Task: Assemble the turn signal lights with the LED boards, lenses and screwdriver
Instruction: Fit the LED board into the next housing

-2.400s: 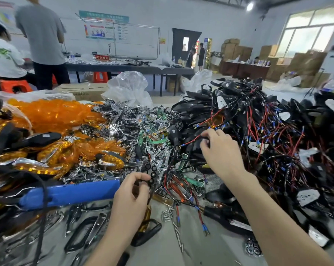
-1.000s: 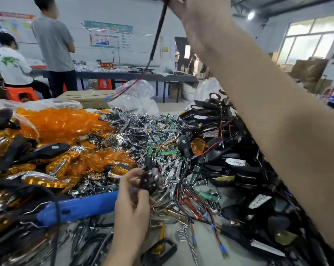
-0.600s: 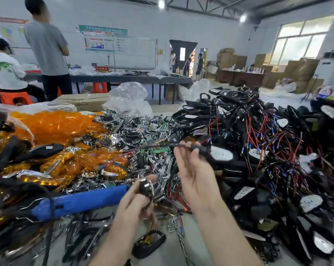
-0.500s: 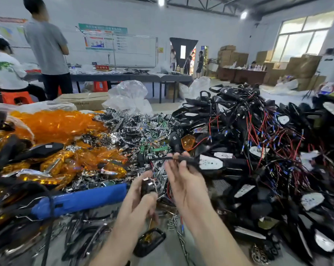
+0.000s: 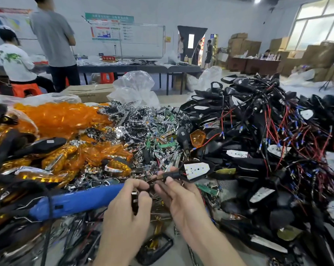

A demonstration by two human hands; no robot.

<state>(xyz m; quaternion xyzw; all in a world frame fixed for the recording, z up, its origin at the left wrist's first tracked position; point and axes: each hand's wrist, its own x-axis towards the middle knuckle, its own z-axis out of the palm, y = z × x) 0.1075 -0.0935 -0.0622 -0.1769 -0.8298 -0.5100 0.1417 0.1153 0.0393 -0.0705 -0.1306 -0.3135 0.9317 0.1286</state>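
Near the front edge of the surface, the right hand [image 5: 179,196] is holding a black turn signal housing [image 5: 212,167] by its stem, its grip curling tight round that stem, with the white LED board [image 5: 196,170] facing up inside the shell. Just beside it, the left hand [image 5: 127,210] is pinching a small dark part [image 5: 135,196] in a thumb-and-fingertip grip; what the part is cannot be told. The blue screwdriver [image 5: 76,202] is lying left of the hands. A clear bag [image 5: 47,98] towards the far left corner is holding orange lenses [image 5: 62,120]. Silvery parts [image 5: 143,127] are lying heaped mid-surface, and wired black housings [image 5: 268,135] are covering the right side.
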